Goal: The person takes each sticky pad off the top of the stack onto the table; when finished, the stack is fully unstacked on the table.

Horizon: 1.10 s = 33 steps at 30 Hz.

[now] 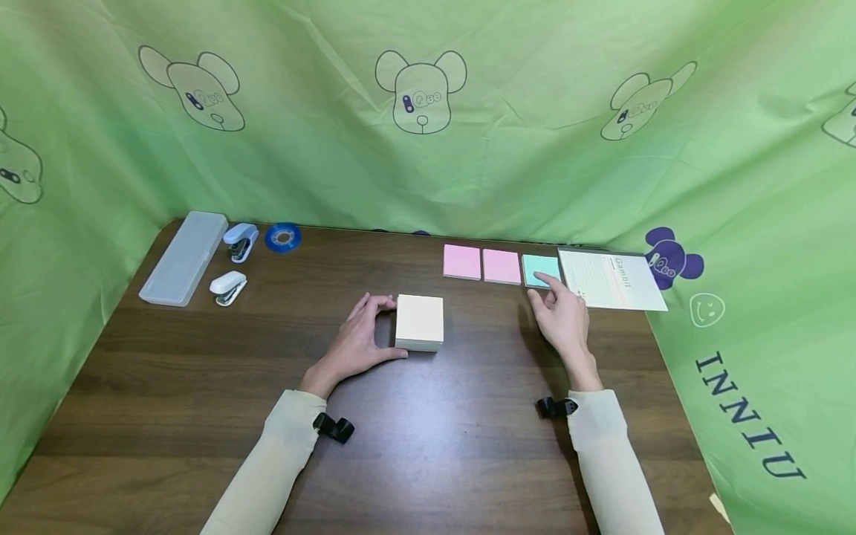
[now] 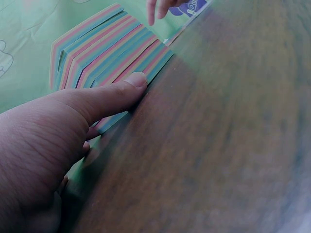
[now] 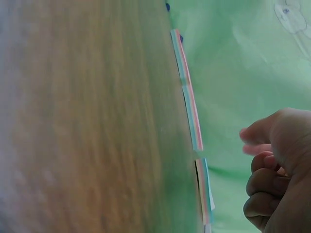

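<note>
Paper stack [image 1: 419,319], edge seemingly against thumb [image 2: 116,95]

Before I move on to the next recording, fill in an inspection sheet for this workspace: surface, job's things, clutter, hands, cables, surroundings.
Surface: brown wood-look table.
Job's things: multicoloured note stack, cream on top; two pink pads and a turquoise pad in a row.
Clutter: translucent case, blue stapler, white stapler, blue tape roll, printed sheet.
Hands: left hand holds the note stack between thumb and fingers; right hand is at the turquoise pad, contact unclear.
Cables: nothing seen.
Surroundings: green curtain with printed bear heads.
</note>
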Tool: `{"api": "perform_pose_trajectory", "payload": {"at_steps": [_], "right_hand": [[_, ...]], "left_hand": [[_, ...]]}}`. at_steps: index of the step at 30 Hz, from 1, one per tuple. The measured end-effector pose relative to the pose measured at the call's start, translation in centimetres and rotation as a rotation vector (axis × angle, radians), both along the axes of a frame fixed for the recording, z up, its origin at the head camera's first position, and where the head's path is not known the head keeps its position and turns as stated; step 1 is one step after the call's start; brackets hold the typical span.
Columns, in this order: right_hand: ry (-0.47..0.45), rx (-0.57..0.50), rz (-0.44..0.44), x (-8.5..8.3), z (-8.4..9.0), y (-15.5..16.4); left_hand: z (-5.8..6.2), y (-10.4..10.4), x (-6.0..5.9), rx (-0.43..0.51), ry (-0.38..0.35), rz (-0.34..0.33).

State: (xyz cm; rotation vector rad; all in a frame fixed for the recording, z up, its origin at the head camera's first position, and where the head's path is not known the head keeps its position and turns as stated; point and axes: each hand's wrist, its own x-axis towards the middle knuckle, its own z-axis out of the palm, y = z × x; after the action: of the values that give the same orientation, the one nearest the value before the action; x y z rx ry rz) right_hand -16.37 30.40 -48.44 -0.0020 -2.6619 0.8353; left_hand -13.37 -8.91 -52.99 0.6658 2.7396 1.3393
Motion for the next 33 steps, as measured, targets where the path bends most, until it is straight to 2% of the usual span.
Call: {"api": "perform_pose_trajectory", "payload": {"at_steps": [12,24,33], "right_hand": [[0.042,-0.029,0.074,0.7,0.7,-2.3],[0.035,-0.156,0.19,1.8,1.3,-4.8],[-0.004,-0.231,0.298,2.7,1.6,-6.8]], "left_hand": [[0.1,0.0,-0.1,-0.005,-0.002,0.001],[0.0,0.0,-0.1,0.0,-0.004,0.002],[0.1,0.0,-0.1,0.0,-0.002,0.003]]}}
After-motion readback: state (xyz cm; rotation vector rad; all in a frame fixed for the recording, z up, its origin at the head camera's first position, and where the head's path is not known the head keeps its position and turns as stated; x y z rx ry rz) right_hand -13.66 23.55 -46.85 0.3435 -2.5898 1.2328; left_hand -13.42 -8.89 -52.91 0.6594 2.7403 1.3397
